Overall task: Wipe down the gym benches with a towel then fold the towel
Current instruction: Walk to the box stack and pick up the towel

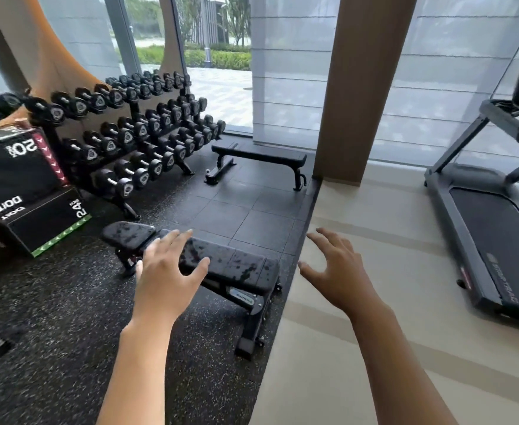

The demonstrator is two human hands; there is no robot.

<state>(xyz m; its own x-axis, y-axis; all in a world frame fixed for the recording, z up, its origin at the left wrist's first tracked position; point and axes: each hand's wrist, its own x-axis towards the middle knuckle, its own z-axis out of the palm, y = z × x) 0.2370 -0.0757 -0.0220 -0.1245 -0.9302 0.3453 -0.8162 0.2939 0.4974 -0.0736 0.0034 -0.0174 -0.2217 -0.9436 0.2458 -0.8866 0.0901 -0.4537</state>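
A black adjustable bench (pixel 236 262) stands on the rubber floor just ahead, its padded top speckled with wet spots. My left hand (pixel 167 271) hovers over the bench's middle with fingers spread and nothing in it. Out to the right of the bench, over the beige floor, my right hand (pixel 335 268) is also open and holds nothing. A second, flat black bench (pixel 261 154) stands farther back by the window. No towel is in view.
A three-tier dumbbell rack (pixel 129 127) fills the left back. Black plyo boxes (pixel 21 185) are stacked at the left. A brown pillar (pixel 353 87) rises behind the flat bench. A treadmill (pixel 491 228) stands at the right on the beige floor.
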